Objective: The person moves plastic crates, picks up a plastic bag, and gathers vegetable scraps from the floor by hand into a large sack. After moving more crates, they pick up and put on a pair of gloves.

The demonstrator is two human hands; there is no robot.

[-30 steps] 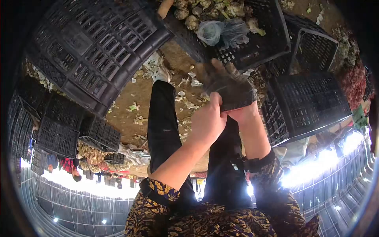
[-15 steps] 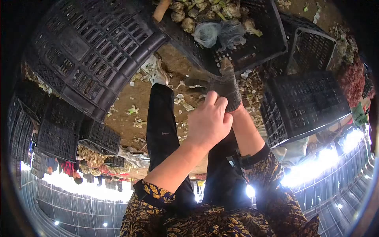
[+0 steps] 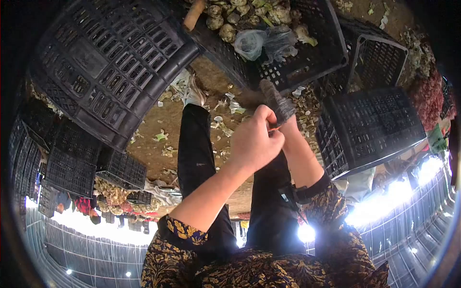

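My left hand (image 3: 258, 139) is bare, its fingers pinched on the cuff of a dark grey knitted glove at my right wrist. My right hand (image 3: 277, 102) wears that glove and is turned nearly edge-on, with its fingers stretched away from me. A dark, blurred part shows beside it. Just beyond the gloved hand stands a black crate (image 3: 314, 79) holding dirty pale bulbs (image 3: 227, 32) and a crumpled clear plastic bag (image 3: 250, 44). A wooden handle (image 3: 194, 14) sticks out at the crate's left edge.
A large black crate (image 3: 89, 60) lies upper left. Another black crate (image 3: 379, 127) stands at the right, near red net sacks (image 3: 427, 101). Peelings litter the dirt floor (image 3: 153, 125) around my legs (image 3: 196, 149). Crates are stacked far left, near a person in red (image 3: 84, 205).
The gloved right hand has turned from spread fingers to nearly edge-on and narrowed in view. My left hand has shifted along the cuff, still pinching it. The view has shifted slightly.
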